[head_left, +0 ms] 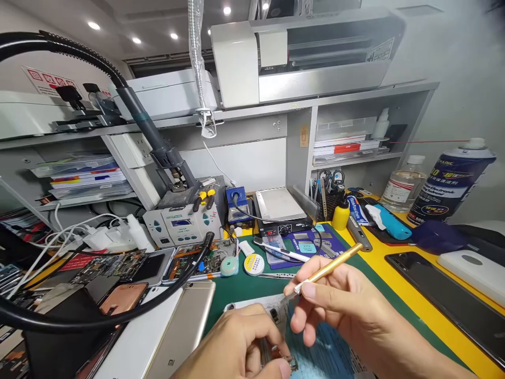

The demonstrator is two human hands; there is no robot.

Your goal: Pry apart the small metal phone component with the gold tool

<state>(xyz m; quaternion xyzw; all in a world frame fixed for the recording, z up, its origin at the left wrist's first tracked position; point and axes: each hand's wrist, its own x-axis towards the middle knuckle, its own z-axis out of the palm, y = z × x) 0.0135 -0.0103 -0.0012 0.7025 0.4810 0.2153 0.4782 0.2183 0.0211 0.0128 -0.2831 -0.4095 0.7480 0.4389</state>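
Observation:
My right hand (339, 310) grips a gold-handled tool (331, 266) like a pen, its tip pointing down-left toward an opened phone (272, 308) lying on the green mat (244, 287). My left hand (244, 347) rests at the bottom middle, with thumb and fingers pinched on a small metal part (291, 362) at the phone's lower end. The phone's inside is mostly hidden behind both hands.
Several phones and circuit boards (130, 295) lie at left under a black flexible hose (118, 316). A soldering station (183, 221) and hot plate (278, 210) stand behind. A spray can (450, 181), a bottle (402, 184) and dark phones (445, 295) sit at right on the yellow surface.

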